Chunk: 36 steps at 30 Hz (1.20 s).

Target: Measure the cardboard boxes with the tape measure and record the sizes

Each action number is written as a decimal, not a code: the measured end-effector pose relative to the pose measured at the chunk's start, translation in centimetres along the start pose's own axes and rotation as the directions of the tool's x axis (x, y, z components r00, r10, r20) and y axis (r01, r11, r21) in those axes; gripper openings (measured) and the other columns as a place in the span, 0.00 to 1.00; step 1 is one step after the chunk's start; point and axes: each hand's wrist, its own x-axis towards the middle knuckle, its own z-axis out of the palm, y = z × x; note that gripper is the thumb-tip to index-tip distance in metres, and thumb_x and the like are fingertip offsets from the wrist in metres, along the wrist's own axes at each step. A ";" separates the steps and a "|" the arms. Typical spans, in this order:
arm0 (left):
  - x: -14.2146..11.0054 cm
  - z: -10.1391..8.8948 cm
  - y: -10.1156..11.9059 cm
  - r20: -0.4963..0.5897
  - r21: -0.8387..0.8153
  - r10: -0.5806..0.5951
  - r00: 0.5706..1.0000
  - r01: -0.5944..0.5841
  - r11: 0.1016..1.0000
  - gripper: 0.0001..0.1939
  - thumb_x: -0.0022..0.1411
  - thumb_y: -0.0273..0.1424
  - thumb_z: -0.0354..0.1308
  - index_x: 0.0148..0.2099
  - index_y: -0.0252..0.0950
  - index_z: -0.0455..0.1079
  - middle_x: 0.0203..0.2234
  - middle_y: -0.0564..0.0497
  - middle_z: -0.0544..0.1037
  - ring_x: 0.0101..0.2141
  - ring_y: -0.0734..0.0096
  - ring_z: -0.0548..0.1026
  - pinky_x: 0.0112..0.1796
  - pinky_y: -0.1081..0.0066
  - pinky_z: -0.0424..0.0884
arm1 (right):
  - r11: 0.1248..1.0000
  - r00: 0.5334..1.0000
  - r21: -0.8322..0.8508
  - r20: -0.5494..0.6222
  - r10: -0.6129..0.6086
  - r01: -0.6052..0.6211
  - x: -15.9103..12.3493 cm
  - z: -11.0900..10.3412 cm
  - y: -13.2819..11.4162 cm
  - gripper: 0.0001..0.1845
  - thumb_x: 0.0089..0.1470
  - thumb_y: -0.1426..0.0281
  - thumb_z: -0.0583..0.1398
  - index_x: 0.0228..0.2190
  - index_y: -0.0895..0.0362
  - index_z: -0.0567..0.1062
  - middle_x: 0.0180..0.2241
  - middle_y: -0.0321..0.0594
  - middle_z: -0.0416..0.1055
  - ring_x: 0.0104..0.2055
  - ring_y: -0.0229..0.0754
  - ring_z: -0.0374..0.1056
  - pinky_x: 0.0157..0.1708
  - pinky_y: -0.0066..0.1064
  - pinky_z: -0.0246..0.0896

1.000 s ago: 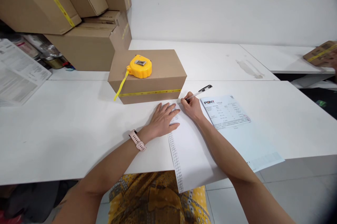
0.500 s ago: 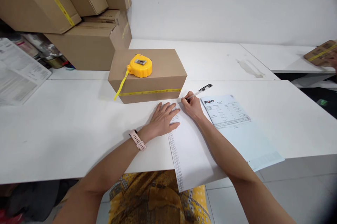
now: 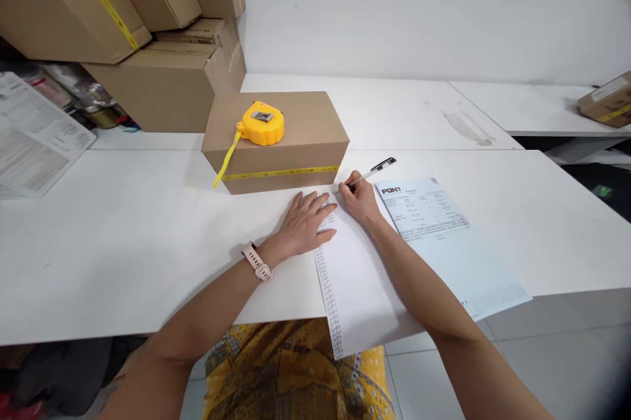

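A white sheet with a column of handwriting down its left side lies on the table, its lower end past the front edge. My left hand rests on its left edge, fingers spread. Near the sheet's top, my right hand is closed around a pen with a black cap end; the fingers hide its tip. Right of that hand lies a printed form headed PONY. Just beyond both hands stands a cardboard box banded with yellow tape, and a yellow tape measure sits on top of it.
Large cardboard boxes are stacked at the back left. A printed sheet in a clear sleeve is at the left edge. Another taped box sits far right on a second white surface. The white table ends just in front of me.
Both my hands stay nearly in place. At the far right, the small taped box has shifted and turned, and the hand seen by it is gone from view.
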 end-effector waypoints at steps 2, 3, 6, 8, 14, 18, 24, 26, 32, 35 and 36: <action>0.0 0.0 0.0 -0.002 0.002 0.002 1.000 -0.002 1.000 0.30 0.71 0.44 0.52 0.70 0.38 0.60 0.72 0.42 0.55 0.71 0.46 0.50 0.68 0.42 0.44 | 1.000 1.000 0.004 0.002 0.003 -0.003 0.0 0.0 0.0 0.10 0.50 0.66 0.58 0.24 0.51 0.59 0.17 0.28 0.58 0.22 0.36 0.53 0.26 0.31 0.48; 0.0 0.0 0.0 -0.006 0.003 0.004 1.000 -0.004 1.000 0.30 0.71 0.44 0.52 0.70 0.38 0.60 0.72 0.42 0.55 0.71 0.46 0.51 0.68 0.42 0.44 | 1.000 1.000 0.008 0.004 0.002 -0.002 0.0 0.0 0.1 0.10 0.50 0.66 0.57 0.24 0.51 0.59 0.17 0.28 0.58 0.22 0.36 0.53 0.26 0.31 0.48; 0.0 0.2 -0.1 -0.020 0.003 0.004 1.000 -0.003 1.000 0.30 0.71 0.44 0.52 0.70 0.40 0.60 0.72 0.43 0.56 0.71 0.47 0.51 0.68 0.43 0.44 | 1.000 1.000 0.017 0.007 0.001 -0.001 0.1 0.0 0.1 0.09 0.48 0.67 0.57 0.24 0.51 0.59 0.17 0.28 0.57 0.22 0.36 0.53 0.26 0.31 0.48; 0.0 0.3 -0.1 -0.025 0.001 0.001 1.000 -0.001 1.000 0.30 0.71 0.45 0.52 0.69 0.40 0.60 0.72 0.43 0.56 0.71 0.47 0.51 0.68 0.43 0.44 | 1.000 1.000 0.014 0.004 0.005 -0.005 0.1 0.0 0.1 0.09 0.48 0.67 0.57 0.24 0.51 0.59 0.17 0.27 0.57 0.21 0.36 0.52 0.26 0.31 0.48; 0.0 0.0 0.0 -0.009 -0.003 -0.001 1.000 0.001 1.000 0.30 0.71 0.44 0.52 0.70 0.39 0.60 0.72 0.43 0.56 0.71 0.47 0.51 0.68 0.43 0.44 | 1.000 1.000 0.026 0.009 0.014 -0.014 0.0 -0.1 0.0 0.10 0.49 0.66 0.57 0.24 0.51 0.59 0.16 0.27 0.57 0.21 0.35 0.52 0.26 0.31 0.47; 0.0 -0.1 0.1 0.000 -0.003 -0.002 1.000 0.002 1.000 0.30 0.71 0.44 0.52 0.70 0.38 0.60 0.72 0.43 0.55 0.71 0.46 0.50 0.68 0.43 0.44 | 0.999 1.000 0.033 -0.019 0.008 -0.007 0.0 -0.1 0.1 0.09 0.49 0.67 0.57 0.24 0.51 0.59 0.17 0.27 0.56 0.21 0.35 0.52 0.26 0.31 0.47; 0.0 -0.1 0.0 0.000 0.001 -0.001 1.000 0.001 1.000 0.31 0.71 0.45 0.52 0.70 0.38 0.60 0.72 0.42 0.55 0.71 0.46 0.51 0.68 0.43 0.44 | 1.000 1.000 0.020 -0.005 0.006 -0.006 0.0 -0.1 0.1 0.09 0.49 0.67 0.57 0.24 0.51 0.60 0.17 0.27 0.56 0.21 0.35 0.52 0.25 0.30 0.47; 0.0 0.0 0.0 -0.008 0.000 0.000 1.000 0.000 1.000 0.30 0.71 0.45 0.52 0.70 0.39 0.60 0.72 0.43 0.55 0.71 0.46 0.51 0.68 0.43 0.44 | 1.000 1.000 0.024 -0.002 0.009 -0.009 0.0 -0.1 0.1 0.09 0.49 0.67 0.57 0.24 0.51 0.60 0.16 0.27 0.56 0.21 0.35 0.52 0.25 0.31 0.47; 0.0 0.2 -0.1 -0.022 -0.008 0.005 1.000 -0.005 1.000 0.30 0.71 0.45 0.52 0.70 0.39 0.60 0.72 0.43 0.56 0.71 0.46 0.51 0.68 0.42 0.44 | 0.999 1.000 0.035 -0.011 0.016 -0.015 0.2 -0.1 0.3 0.09 0.48 0.68 0.58 0.23 0.51 0.59 0.16 0.27 0.56 0.21 0.35 0.51 0.25 0.30 0.46; 0.0 0.1 -0.1 -0.011 -0.008 0.000 1.000 0.000 1.000 0.30 0.71 0.45 0.52 0.70 0.39 0.60 0.72 0.43 0.55 0.71 0.46 0.51 0.68 0.43 0.43 | 0.999 1.000 0.045 -0.023 0.021 -0.020 0.1 -0.2 0.2 0.09 0.48 0.68 0.57 0.23 0.51 0.59 0.17 0.27 0.56 0.21 0.35 0.52 0.25 0.30 0.46; 0.0 0.1 -0.1 -0.007 -0.010 -0.001 1.000 0.001 1.000 0.30 0.71 0.45 0.52 0.70 0.39 0.60 0.72 0.43 0.55 0.71 0.46 0.50 0.68 0.43 0.43 | 0.999 1.000 0.046 -0.024 0.020 -0.019 0.1 -0.3 0.2 0.09 0.48 0.68 0.57 0.23 0.51 0.59 0.17 0.27 0.56 0.21 0.35 0.52 0.25 0.30 0.47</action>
